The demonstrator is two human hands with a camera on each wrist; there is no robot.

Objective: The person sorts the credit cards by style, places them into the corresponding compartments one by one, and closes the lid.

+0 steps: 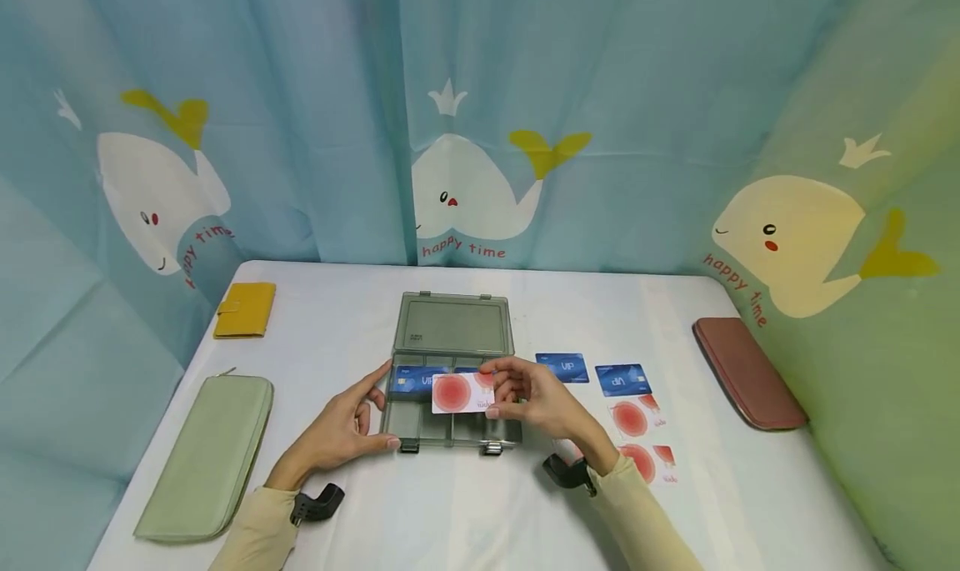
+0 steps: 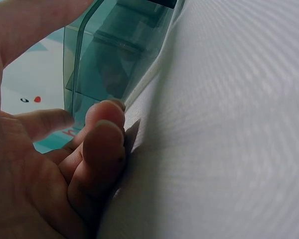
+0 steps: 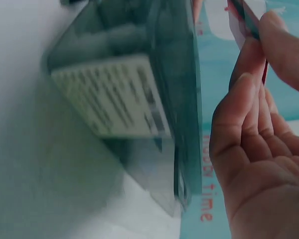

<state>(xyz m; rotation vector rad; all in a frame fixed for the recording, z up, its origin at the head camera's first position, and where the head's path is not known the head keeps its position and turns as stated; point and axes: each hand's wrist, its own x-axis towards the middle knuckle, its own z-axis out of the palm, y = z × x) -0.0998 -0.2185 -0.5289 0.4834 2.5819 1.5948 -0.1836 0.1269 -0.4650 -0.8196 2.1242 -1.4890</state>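
In the head view, a grey see-through box (image 1: pixel 450 371) lay open at the middle of the frame on a white table (image 1: pixel 465 513), its lid flat behind it. The right hand (image 1: pixel 536 400) pinched a white card with a red circle (image 1: pixel 462 393) between thumb and fingers, holding it over the box's compartments. A blue card (image 1: pixel 414 380) lay in the box just under it. The left hand (image 1: pixel 348 425) rested against the box's left front corner, forefinger straight and thumb along the front edge, clasping nothing. To the right of the box lay two more blue cards (image 1: pixel 592 373) and below them two more red-circle cards (image 1: pixel 643 438). A brown wallet (image 1: pixel 746 373) sat at the right edge, a green wallet (image 1: pixel 210 454) at lower left and a yellow wallet (image 1: pixel 245 309) at upper left.

In the left wrist view, the left hand's loosely bent fingers (image 2: pixel 102 144) lay on the table beside the box wall (image 2: pixel 114 59) at upper left.

In the right wrist view, blurred, the box (image 3: pixel 139 99) filled the left and middle; at upper right the fingertips (image 3: pixel 276 35) nipped the card's edge (image 3: pixel 244 17).
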